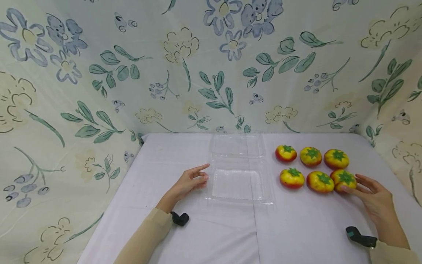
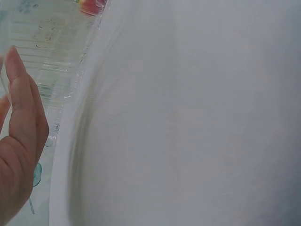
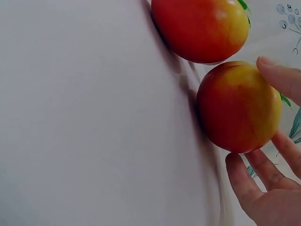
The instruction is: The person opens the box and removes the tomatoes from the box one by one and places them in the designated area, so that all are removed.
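At the right end of the near row, my right hand (image 1: pixel 376 194) holds a red-and-yellow artificial persimmon (image 1: pixel 343 179) with a green star-shaped top. The right wrist view has the thumb on one side of this persimmon (image 3: pixel 237 108) and the fingertips on the opposite side. A clear plastic clamshell box (image 1: pixel 237 185) lies open on the table, its lid (image 1: pixel 237 146) folded back toward the wall. My left hand (image 1: pixel 189 181) is at the box's left edge, fingers extended and relaxed. In the left wrist view the same hand (image 2: pixel 21 122) overlaps the clear plastic.
Several more persimmons (image 1: pixel 320 181) stand in two rows to the right of the box. The table has a white cloth (image 1: pixel 224 231) with a crease down its middle. A flower-patterned curtain (image 1: pixel 211 66) hangs behind and at both sides.
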{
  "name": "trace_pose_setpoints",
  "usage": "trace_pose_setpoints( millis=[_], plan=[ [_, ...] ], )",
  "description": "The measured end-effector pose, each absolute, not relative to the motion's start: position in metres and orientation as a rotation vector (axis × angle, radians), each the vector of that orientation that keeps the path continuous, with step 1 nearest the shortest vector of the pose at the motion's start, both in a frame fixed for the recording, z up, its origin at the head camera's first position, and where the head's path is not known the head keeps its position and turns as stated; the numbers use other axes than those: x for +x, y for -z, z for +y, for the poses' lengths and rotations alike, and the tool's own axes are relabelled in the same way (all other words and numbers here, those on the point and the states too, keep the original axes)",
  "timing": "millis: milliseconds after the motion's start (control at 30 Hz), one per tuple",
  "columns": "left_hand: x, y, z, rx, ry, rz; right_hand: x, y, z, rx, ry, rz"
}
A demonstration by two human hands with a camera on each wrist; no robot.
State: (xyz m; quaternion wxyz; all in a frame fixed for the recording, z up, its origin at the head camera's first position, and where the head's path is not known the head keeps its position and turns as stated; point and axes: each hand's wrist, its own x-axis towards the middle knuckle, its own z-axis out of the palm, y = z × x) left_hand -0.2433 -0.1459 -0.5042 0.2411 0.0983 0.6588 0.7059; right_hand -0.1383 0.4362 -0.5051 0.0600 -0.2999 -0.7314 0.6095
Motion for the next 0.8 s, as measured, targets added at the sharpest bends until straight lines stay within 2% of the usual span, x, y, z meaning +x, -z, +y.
trace_pose_setpoints(
  millis=[333,533,800],
  plan=[
    [-0.244,0.504,-0.147,0.246,-1.943,1.778,-0.139,0.5,0.436,-0.866,-1.908,-2.094],
    [-0.244,0.501,-0.147,0.248,-1.95,1.758,-0.137,0.494,0.436,-0.711,-2.021,-1.894],
    [-0.244,0.5,-0.154,0.221,-1.948,1.852,-0.137,0.476,0.418,-0.72,-1.792,-2.059]
  ],
)
